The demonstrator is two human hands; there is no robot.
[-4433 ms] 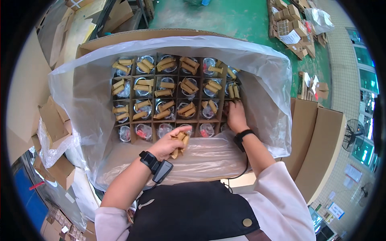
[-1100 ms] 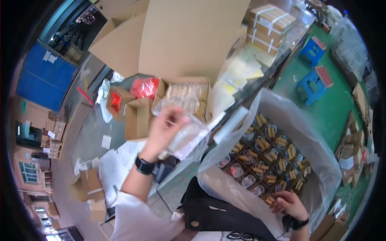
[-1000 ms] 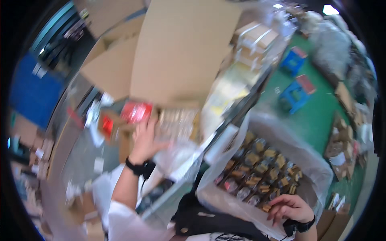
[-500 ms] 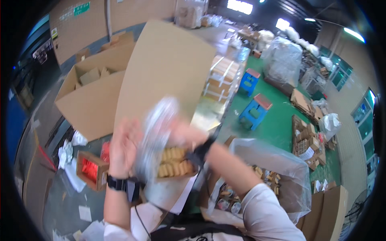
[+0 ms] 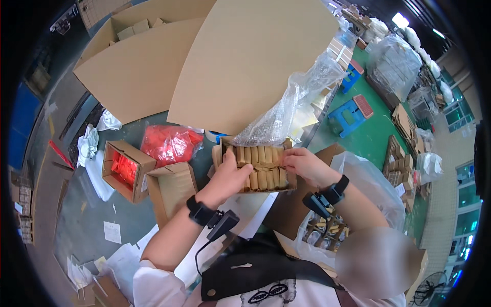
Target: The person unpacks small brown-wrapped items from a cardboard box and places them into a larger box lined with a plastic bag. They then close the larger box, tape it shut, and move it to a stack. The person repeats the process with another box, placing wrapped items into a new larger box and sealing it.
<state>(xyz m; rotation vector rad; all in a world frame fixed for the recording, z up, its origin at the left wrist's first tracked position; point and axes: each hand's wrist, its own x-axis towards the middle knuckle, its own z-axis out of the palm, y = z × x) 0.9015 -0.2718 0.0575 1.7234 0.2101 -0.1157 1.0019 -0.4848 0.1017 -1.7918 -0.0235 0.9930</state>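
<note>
A big flat cardboard sheet (image 5: 255,56) leans behind the work spot, and a red plastic bag (image 5: 170,144) lies beside a small open carton (image 5: 128,170) with red inside. In front of the person sits a shallow cardboard tray (image 5: 259,168) packed with tan rolls (image 5: 262,155), a bubble-wrap bag (image 5: 294,102) rising from its far edge. The left hand (image 5: 227,179) grips the tray's near left side with fingers on the rolls, while the right hand (image 5: 306,165) pinches its right edge.

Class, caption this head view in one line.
Both hands, left and right, hold a small carton of tan rolls under bubble wrap.
</note>
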